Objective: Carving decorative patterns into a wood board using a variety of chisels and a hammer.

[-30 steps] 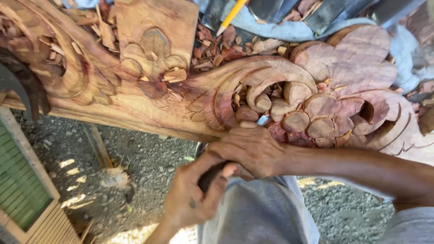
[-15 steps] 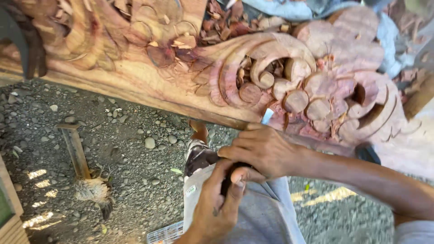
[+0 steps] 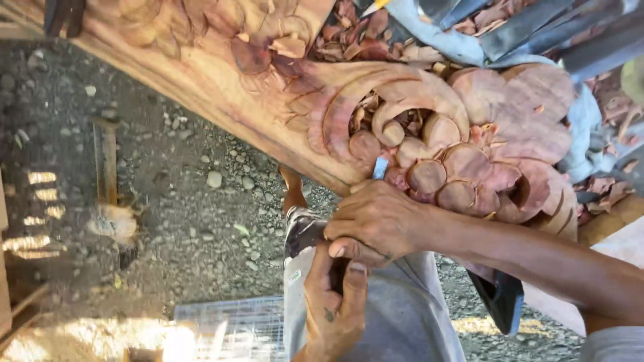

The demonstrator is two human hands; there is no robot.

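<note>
I have the carved wooden panel [image 3: 416,114] across the top, with gravel ground [image 3: 188,201] below it. My right hand [image 3: 379,221] is clamped low on the chisel [image 3: 380,167], whose blade tip touches a rounded petal at the panel's lower edge; my left hand [image 3: 335,302] grips the handle end. I'd keep both hands close, blade shallow, paring thin.

Both hands grip a chisel [image 3: 380,167] whose blade meets the carved wooden panel [image 3: 416,127]: right hand [image 3: 376,221] nearest the panel, left hand [image 3: 333,305] below it.
</note>
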